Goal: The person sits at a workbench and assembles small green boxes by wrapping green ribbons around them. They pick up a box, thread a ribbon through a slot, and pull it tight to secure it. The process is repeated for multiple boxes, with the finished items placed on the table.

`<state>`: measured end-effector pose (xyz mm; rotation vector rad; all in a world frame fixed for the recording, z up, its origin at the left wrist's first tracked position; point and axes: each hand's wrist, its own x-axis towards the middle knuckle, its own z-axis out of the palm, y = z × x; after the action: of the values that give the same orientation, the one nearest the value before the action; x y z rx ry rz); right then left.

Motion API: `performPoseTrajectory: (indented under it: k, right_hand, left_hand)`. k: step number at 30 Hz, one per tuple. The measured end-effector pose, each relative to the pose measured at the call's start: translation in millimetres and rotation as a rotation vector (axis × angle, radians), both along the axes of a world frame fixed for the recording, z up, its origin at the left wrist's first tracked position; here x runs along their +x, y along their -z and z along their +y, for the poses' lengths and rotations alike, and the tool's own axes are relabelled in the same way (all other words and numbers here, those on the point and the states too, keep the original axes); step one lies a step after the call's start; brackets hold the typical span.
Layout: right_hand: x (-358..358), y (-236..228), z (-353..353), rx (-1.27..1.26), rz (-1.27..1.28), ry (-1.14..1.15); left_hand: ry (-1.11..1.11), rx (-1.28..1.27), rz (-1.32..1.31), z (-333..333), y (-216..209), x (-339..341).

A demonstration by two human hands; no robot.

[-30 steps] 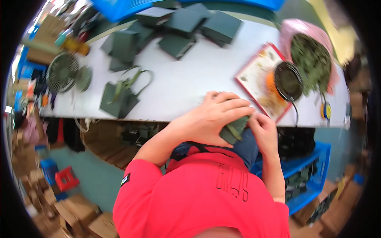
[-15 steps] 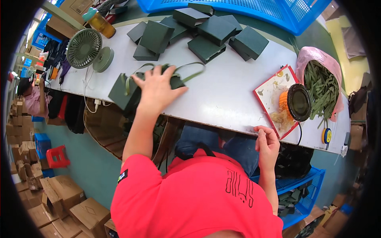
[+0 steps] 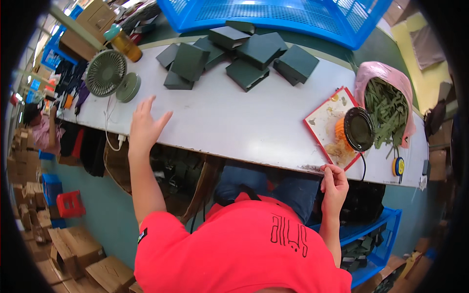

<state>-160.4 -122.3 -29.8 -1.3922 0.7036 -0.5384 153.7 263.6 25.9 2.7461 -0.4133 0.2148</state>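
My left hand (image 3: 145,126) is over the front edge of the white table (image 3: 229,127), fingers stretched apart and nothing in them. It is close to the small green fan (image 3: 106,73). My right hand (image 3: 335,183) is at the table's front edge further right, its thumb and fingers pinched together. Whether something small is between those fingertips cannot be made out. Just beyond it lies a red-edged white board (image 3: 320,119), stained, bearing an orange pot with a black round top (image 3: 359,129). Several dark green boxes (image 3: 259,49) lie heaped at the back of the table.
A pink bag (image 3: 362,80) of green ribbon strips (image 3: 388,110) stands at the right, near a yellow-blue tape roll (image 3: 398,166). A blue crate (image 3: 273,24) is behind the boxes. Below the table, a carton (image 3: 115,168) holds dark pieces. A bottle (image 3: 124,44) stands beyond the fan.
The green boxes with ribbon loops under my left hand have gone from the tabletop. That hand has moved left and nearer the edge. My right hand has stayed pinched by the edge.
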Motion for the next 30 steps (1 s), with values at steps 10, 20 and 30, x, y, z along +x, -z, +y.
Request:
performPoseTrajectory:
  k: [10, 20, 30]
  right_hand:
    - [-49.0, -3.4, -51.4, -0.237, 0.106, 0.23]
    - [-72.5, 5.2, -193.1, -0.996, 0.488, 0.391]
    - [-69.2, 3.4, -280.8, -1.417, 0.953, -0.006]
  left_hand:
    - [0.158, -0.188, -0.203, -116.3, 36.9, 125.2]
    - [0.871, -0.04, 0.31, -177.7, -1.9, -72.9]
    - [0.882, -0.018, 0.327, -177.3, 5.2, -60.8]
